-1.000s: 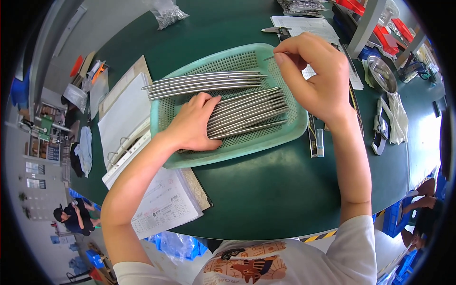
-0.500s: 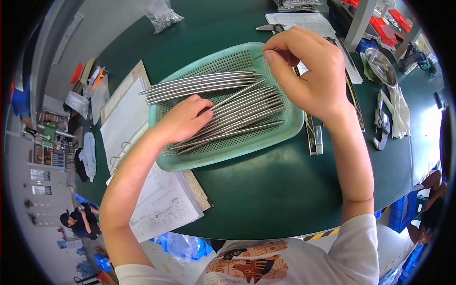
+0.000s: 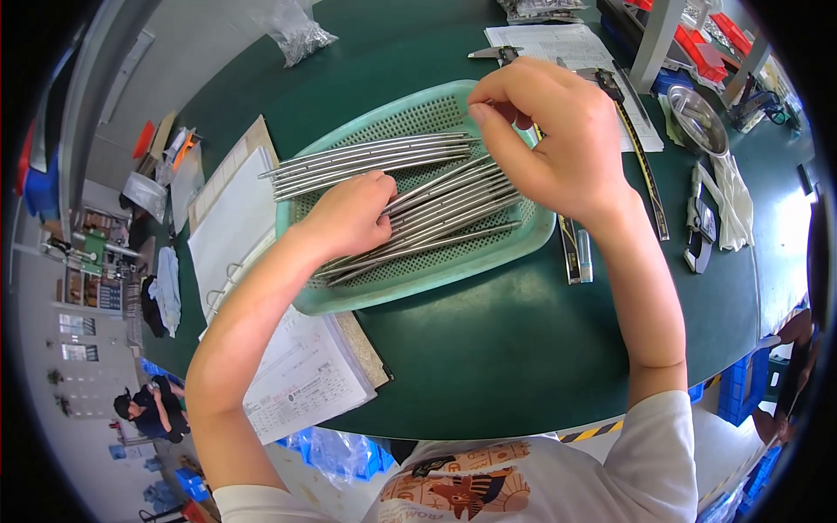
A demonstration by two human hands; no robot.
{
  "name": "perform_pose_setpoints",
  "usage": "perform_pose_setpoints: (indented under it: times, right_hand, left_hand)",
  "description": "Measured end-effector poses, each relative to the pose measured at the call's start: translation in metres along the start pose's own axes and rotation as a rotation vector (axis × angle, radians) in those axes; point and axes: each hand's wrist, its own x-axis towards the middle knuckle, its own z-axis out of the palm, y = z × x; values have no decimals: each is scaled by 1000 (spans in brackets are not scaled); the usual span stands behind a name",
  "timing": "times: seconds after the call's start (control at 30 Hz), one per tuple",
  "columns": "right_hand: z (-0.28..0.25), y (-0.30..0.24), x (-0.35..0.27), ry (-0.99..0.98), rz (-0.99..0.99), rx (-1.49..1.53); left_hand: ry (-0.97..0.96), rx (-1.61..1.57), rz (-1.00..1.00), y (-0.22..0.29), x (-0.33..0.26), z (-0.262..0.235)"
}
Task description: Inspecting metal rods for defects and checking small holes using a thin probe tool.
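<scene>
Head view: one dark green table [image 3: 471, 357], seen from above.
Background person [image 3: 155, 410]: one at the far left, in dark clothes and a dark cap.
Ring binder [image 3: 231, 209]: one, lying open, with two metal rings showing.
Printed sheets [image 3: 305, 383]: one stack, on the near side of the binder; the number of pages cannot be told.
Clear bag [image 3: 296, 35]: one, holding small metal parts, near the table's far edge.
Left hand [image 3: 349, 213]: one, inside the green basket [image 3: 436, 281], fingers bent over the left part of the lower rods [image 3: 453, 209]; I cannot tell whether they grip any.
Upper rods [image 3: 375, 159]: about five, side by side, their left ends reaching out over the basket's left rim.
Basket: one, with perforated walls and floor, set on the table and holding both groups of rods.
Lower rods: roughly ten, lying slantwise and overlapping, too crowded to count exactly.
Right hand [image 3: 558, 131]: one, above the basket's right end, thumb and forefinger bent toward each other; I cannot tell whether they close on something thin.
Clear tube [image 3: 585, 257]: one, small, just right of the basket.
Grey-and-black measuring tool [image 3: 703, 213]: one, left of the white glove.
Metal bowl [image 3: 715, 139]: one, round.
White glove [image 3: 734, 205]: at least one, lying crumpled, just below the bowl.
</scene>
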Motion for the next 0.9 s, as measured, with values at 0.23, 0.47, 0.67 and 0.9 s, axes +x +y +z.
perform_pose_setpoints:
  times: [0.23,0.47,0.67,0.9]
  right_hand:
    - [0,-1,0,-4,6,2]
    - [-2,-4,0,-2,-1,9]
    - [0,-3,0,8,-3,11]
    - [1,-2,1,10,-7,8]
  left_hand:
    - [39,125,7,6,2,5]
    - [-85,109,15,6,1,-2]
    - [-138,-20,-82,16,-8,-8]
    - [-178,-71,-118,33,-26,-45]
